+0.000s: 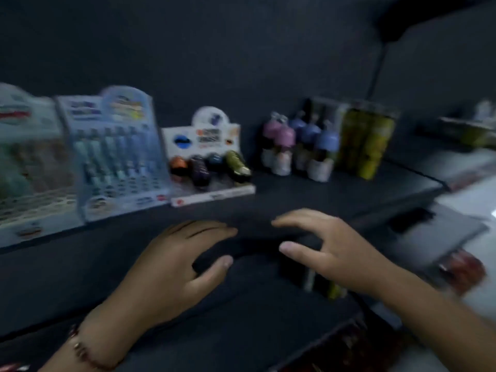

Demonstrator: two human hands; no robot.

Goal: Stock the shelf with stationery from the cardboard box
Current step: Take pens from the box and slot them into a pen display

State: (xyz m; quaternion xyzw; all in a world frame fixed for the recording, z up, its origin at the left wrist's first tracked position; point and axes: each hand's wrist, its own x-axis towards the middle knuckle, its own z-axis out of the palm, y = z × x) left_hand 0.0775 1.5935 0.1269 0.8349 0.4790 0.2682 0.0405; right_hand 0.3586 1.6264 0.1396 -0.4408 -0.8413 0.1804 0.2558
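Note:
The frame is blurred by motion. My left hand [177, 261] and my right hand [330, 245] hover side by side in front of the dark shelf [308, 194], fingers spread and relaxed, holding nothing. On the shelf stand a blue pen display [112, 157], a white display box of coloured sharpeners or erasers [212, 162], a cluster of small bottles with pink and blue caps [298, 146] and a pack of yellow-green tubes [367, 140]. No cardboard box is in view.
Another display carton [29, 167] fills the shelf's far left. A lower shelf holds a dark and yellow item [327, 283]. Grey flat packs [440, 234] and red packets [464, 267] lie at the right, with more stock at the far right [472, 127].

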